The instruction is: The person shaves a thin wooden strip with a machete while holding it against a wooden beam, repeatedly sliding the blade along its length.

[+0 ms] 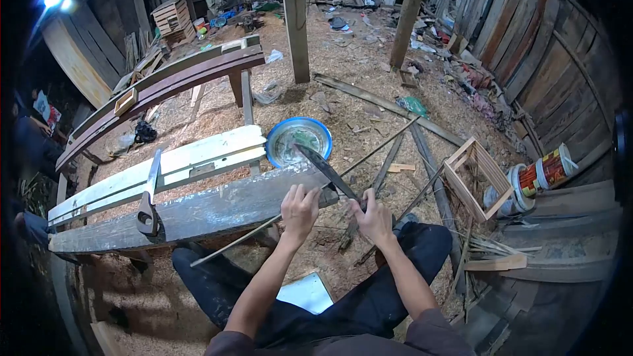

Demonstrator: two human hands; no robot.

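My left hand [300, 213] is closed around a long thin stick [235, 242], which slants from the lower left up to the right across my lap. In my right hand [374, 219] is a dark-bladed knife [322, 163], its blade pointing up and left and crossing the stick just beyond my hands. Both hands are close together past the right end of a worn plank bench [211, 204]. A handsaw [150, 191] lies on that bench. Behind the bench end stands a blue-rimmed basin [328, 133] with something green inside.
White boards [171, 158] lie behind the bench. Two posts [295, 26] stand ahead. On the right are a wooden frame [453, 173] and buckets [547, 170]. Shavings and scrap wood cover the floor. Part of another person [33, 135] shows at the left edge.
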